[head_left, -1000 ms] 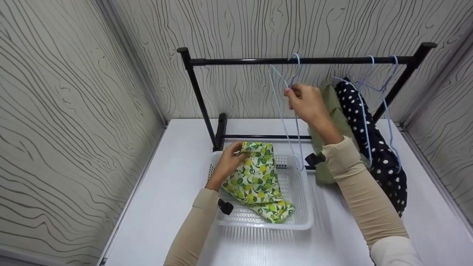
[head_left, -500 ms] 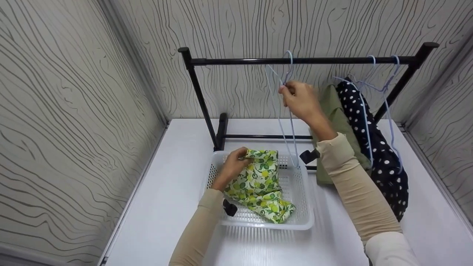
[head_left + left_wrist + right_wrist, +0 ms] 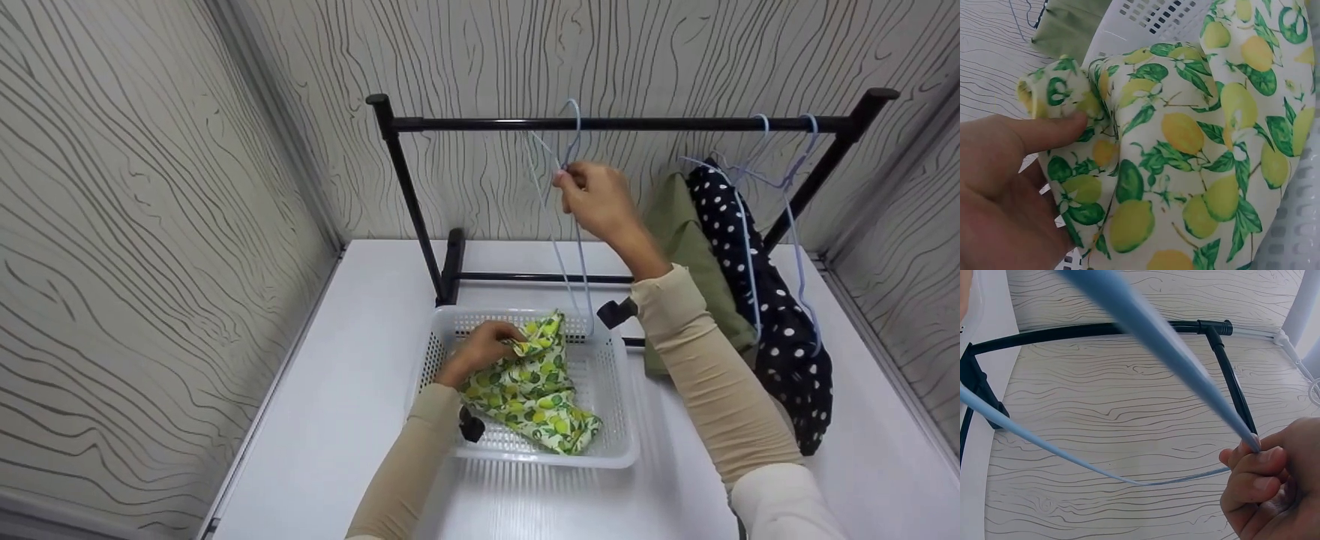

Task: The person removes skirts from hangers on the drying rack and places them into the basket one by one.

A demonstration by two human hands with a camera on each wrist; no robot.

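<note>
A folded cloth piece with a lemon print (image 3: 525, 390) lies in a white plastic basket (image 3: 540, 460). My left hand (image 3: 484, 351) pinches its upper left edge; in the left wrist view the thumb presses on a folded corner of the lemon-print cloth (image 3: 1185, 152). Which garment it is, I cannot tell. My right hand (image 3: 596, 199) grips a light blue hanger (image 3: 577, 131) just below its hook, which sits over the rack's rail. Fingers curl round the hanger's wire (image 3: 1157, 340) in the right wrist view. The lower end of the hanger hangs at the basket's back edge.
A black garment rack (image 3: 675, 124) stands across the white table (image 3: 360, 330). At its right hang an olive-green garment (image 3: 675, 240) and a black polka-dot one (image 3: 787, 322), with further blue hangers (image 3: 801, 262). Wood-patterned walls (image 3: 480, 52) enclose the back and sides.
My right hand has slid the hanger leftward along the rail. The left hand has lowered and moved slightly right, and the cloth's top edge has sagged and folded over.
</note>
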